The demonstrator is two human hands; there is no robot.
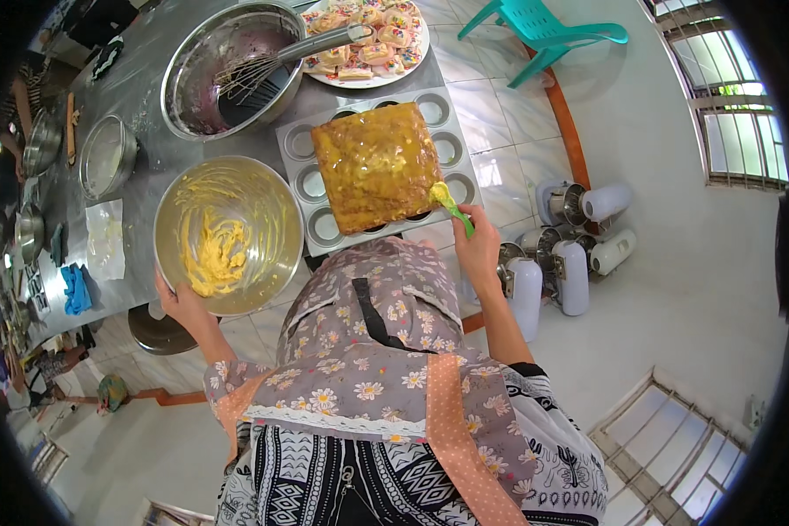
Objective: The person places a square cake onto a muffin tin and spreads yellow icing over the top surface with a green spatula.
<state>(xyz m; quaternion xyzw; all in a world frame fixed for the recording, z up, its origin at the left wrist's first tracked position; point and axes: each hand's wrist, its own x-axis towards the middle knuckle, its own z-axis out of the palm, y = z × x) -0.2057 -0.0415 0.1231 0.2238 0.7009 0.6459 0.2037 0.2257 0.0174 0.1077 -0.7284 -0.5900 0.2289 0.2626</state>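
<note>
My left hand (187, 309) grips the near rim of a steel mixing bowl (276, 276). Yellow frosting (217, 256) lies in it and is smeared up its wall. Between the fingers of my right hand (477, 240) is a green plastic spatula (461, 218), its tip loaded with yellow frosting. That tip is at the near right corner of a square brown cake (378, 167), whose top bears a glossy yellow layer. Beneath the cake is a muffin tin (296, 176); several of its round cups show around the cake's edges.
Behind the tin stand a large steel bowl (191, 85) with a wire whisk (263, 69) and a plate (423, 59) of sprinkled pastries. A blue cloth (75, 289) and paper (105, 240) lie left. Stand mixers (569, 276) sit on the floor at right, below a green chair (532, 29).
</note>
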